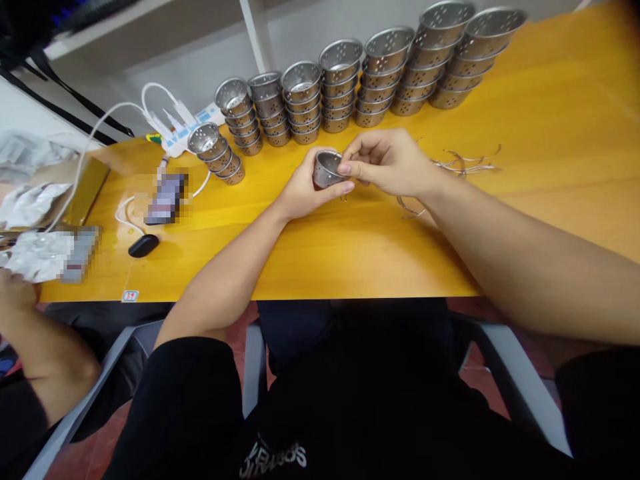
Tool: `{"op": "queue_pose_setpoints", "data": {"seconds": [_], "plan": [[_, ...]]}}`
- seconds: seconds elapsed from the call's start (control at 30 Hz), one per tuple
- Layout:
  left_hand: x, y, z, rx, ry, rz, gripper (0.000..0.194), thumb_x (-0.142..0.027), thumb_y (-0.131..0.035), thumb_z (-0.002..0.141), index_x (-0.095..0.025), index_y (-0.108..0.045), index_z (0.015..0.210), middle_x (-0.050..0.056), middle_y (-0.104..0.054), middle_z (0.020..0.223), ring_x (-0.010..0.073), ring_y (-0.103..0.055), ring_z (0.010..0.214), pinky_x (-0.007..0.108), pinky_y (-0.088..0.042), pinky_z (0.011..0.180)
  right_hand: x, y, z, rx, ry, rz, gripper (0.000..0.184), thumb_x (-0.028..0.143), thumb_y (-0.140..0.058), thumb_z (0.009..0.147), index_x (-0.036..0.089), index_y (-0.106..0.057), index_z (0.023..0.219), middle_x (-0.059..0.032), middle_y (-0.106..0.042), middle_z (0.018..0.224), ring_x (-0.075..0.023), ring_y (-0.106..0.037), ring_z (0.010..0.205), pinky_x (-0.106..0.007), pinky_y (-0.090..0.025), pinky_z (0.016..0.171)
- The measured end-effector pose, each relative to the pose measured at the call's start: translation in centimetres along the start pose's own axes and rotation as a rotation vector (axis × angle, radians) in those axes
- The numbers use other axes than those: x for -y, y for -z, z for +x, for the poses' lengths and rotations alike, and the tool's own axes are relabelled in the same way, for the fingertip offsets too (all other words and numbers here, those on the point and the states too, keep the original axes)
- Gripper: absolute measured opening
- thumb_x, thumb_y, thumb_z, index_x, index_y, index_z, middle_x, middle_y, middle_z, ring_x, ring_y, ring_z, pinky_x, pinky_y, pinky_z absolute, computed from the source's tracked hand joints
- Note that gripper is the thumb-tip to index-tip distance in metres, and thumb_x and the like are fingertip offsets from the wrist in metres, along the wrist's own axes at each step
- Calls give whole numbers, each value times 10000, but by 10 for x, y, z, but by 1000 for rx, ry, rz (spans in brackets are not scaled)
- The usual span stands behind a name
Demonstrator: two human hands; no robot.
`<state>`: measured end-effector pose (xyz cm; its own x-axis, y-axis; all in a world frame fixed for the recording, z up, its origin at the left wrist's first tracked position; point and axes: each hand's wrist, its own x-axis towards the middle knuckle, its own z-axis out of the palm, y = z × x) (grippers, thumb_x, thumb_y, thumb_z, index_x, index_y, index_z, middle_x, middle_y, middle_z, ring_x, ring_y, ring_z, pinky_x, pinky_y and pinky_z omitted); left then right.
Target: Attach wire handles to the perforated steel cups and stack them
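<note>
A small perforated metal cup is gripped in my left hand, its mouth tilted up and the fingers wrapped round its side. My right hand is closed in a pinch at the cup's right rim; whatever lies between thumb and fingertips is hidden. Just below my left thumb a short bit of thin wire shows. Several loose curved wires lie on the table beyond my right forearm, and another curved wire lies nearer, partly behind the forearm.
Stacks of perforated metal cups line the yellow table at the back, with a shorter stack at left. Further left are a power strip, a blurred phone, a black oval object and another person's arm.
</note>
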<state>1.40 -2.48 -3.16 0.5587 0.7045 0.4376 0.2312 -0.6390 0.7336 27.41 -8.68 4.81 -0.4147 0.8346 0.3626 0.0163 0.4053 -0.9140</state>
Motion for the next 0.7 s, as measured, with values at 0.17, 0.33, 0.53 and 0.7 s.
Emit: {"op": "queue_pose_setpoints", "data": {"seconds": [0.17, 0.33, 0.53, 0.7], "plan": [[-7, 3, 5, -86, 41, 45, 1171, -1125, -869, 966, -312, -586, 1760, 126, -721, 1649, 395, -742, 1666, 622, -582, 1478, -3, 2, -3, -170, 96, -233, 675, 1052, -914, 1032, 409, -952, 1235, -104, -899, 1222, -340, -724, 981, -587, -659, 911], [-11, 4, 9, -162, 59, 49, 1134, -1049, -916, 994, -289, -600, 1774, 174, -727, 1682, 402, -750, 1662, 671, -571, 1507, -6, 6, -5, -180, 126, -327, 512, 906, -980, 1049, 417, -948, 1198, -120, -879, 1377, -362, -762, 1036, -609, -718, 925], [2, 3, 8, -143, 14, 90, 1179, -1100, -847, 1007, -279, -552, 1800, 170, -715, 1699, 385, -760, 1655, 651, -566, 1507, -9, 9, -5, -92, 229, -432, 318, 714, -883, 1159, 419, -984, 1216, -133, -842, 1480, -427, -812, 1240, -648, -772, 969], [10, 0, 7, -186, 41, 52, 1127, -1056, -912, 993, -269, -586, 1731, 164, -729, 1668, 391, -766, 1650, 666, -590, 1495, -14, 9, -4, -31, 208, -425, 256, 672, -909, 1127, 441, -960, 1226, -106, -809, 1597, -464, -755, 1447, -657, -777, 1099]]}}
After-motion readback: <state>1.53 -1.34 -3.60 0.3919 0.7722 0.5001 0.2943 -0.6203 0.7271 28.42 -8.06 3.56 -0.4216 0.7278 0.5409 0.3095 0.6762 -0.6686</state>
